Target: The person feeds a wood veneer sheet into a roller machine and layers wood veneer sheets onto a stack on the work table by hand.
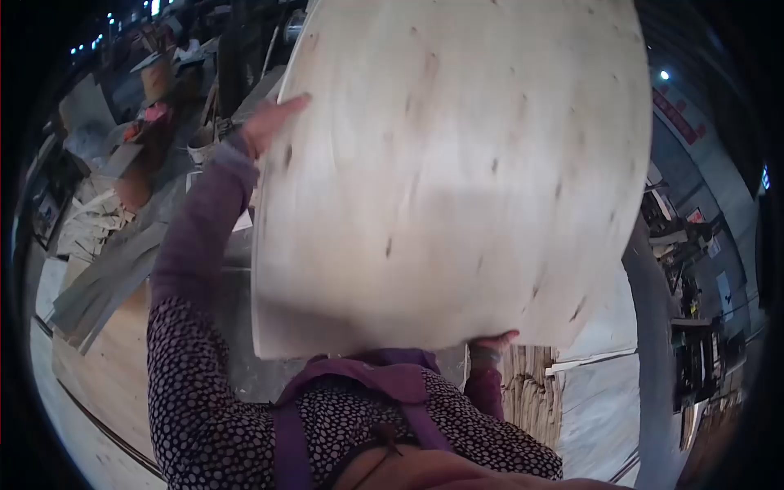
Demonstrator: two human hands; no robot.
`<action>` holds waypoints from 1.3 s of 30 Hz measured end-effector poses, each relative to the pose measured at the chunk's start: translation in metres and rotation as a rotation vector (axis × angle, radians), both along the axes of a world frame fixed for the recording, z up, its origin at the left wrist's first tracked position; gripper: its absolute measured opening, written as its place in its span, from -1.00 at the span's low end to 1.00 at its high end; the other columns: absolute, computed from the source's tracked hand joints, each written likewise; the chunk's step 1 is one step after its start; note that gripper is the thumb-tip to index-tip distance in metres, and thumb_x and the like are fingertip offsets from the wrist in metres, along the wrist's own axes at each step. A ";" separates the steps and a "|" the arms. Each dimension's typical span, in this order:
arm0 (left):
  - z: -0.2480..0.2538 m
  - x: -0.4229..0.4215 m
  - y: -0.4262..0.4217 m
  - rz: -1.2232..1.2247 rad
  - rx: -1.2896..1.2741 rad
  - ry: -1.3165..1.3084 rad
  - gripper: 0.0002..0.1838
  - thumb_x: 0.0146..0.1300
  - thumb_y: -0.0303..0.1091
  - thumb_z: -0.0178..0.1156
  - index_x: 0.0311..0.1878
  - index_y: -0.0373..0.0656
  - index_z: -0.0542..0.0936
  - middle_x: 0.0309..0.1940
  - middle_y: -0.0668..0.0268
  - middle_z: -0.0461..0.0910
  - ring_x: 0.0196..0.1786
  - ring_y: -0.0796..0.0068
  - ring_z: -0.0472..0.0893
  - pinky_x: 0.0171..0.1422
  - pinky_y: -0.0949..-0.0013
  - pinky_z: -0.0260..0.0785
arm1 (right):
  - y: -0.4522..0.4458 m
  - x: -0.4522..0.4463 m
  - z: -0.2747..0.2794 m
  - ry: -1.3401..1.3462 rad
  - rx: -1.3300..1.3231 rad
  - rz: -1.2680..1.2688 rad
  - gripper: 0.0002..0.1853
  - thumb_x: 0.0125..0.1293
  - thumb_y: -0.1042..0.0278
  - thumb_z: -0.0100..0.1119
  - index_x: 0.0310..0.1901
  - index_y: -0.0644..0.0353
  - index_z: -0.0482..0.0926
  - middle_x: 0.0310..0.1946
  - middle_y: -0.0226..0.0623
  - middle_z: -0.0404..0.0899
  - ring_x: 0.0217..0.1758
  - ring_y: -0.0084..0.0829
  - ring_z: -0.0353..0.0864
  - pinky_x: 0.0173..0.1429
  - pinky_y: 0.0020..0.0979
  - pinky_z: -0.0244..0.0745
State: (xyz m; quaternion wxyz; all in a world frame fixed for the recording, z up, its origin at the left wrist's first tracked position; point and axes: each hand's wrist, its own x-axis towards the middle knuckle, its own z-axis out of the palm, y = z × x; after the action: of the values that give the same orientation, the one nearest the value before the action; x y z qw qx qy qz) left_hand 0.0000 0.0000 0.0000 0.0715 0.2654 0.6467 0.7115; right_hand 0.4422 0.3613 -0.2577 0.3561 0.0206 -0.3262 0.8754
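Head view: 1 large, pale wooden sheet (457, 188) is held up before the person's chest, its broad near face filling the middle of the view and its top running out past the upper frame edge. Grip: 2 contacts, both at the sheet's margins. The left hand (273, 122) is closed on the left edge, high up, arm raised and extended; a digit lies over the near face, pointing inward, and most of the sheet extends to the right of this hold. The right hand (496, 341) grips the bottom edge, right of its midpoint, with digits showing against the near face; nearly all of the sheet rises above this hold. The parts of each hand behind the sheet are hidden, so finger placement there cannot be told. The 2 holds are well apart, roughly diagonal across the panel. The lower edge sits near the purple apron (425, 420), overlapping its top in view; touching or apart, cannot tell. Face of the sheet bears scattered dark knots and streaks. Surroundings: stacked sheets (600, 400) at lower right, below the right hand; grey boards (114, 278) at left; a bucket (199, 149) near the left forearm.
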 end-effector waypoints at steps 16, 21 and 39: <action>-0.244 -0.003 -0.206 0.001 0.112 -0.837 -0.63 0.37 -0.16 -0.12 0.05 -0.21 0.46 -0.15 0.34 0.54 -0.18 0.52 0.52 -0.13 0.45 0.39 | -0.043 -0.211 0.001 -0.729 -0.209 0.455 -0.39 0.20 -0.27 -0.04 0.17 -0.06 0.32 0.04 -0.39 0.45 0.10 -0.29 0.44 0.10 -0.15 0.39; -0.209 -0.022 -0.194 0.466 -0.604 -0.320 -0.81 0.19 -0.34 0.16 -0.22 -0.27 0.57 -0.48 0.46 0.52 -0.46 0.64 0.47 -0.41 0.47 0.34 | -0.018 -0.224 0.032 -0.767 -0.080 0.553 -0.43 0.27 -0.18 -0.11 0.17 0.03 0.31 0.03 -0.34 0.46 0.04 -0.30 0.49 -0.09 -0.30 0.53; -0.226 -0.318 -0.223 0.309 -0.615 -0.479 -0.62 0.18 -0.07 0.16 -0.31 -0.28 0.59 -0.50 0.33 0.57 -0.49 0.52 0.55 -0.42 0.43 0.38 | -0.085 -0.438 0.020 -0.776 -0.061 0.283 -0.35 0.14 -0.38 -0.09 -0.01 0.03 0.47 -0.31 -0.38 0.61 -0.39 -0.35 0.61 -0.43 -0.42 0.53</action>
State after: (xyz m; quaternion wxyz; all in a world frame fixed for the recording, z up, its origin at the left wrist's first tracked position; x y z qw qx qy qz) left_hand -0.3183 -0.2231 -0.2256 0.1884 -0.0414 0.8262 0.5292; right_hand 0.0044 0.2767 -0.2374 0.0835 -0.2770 -0.4040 0.8678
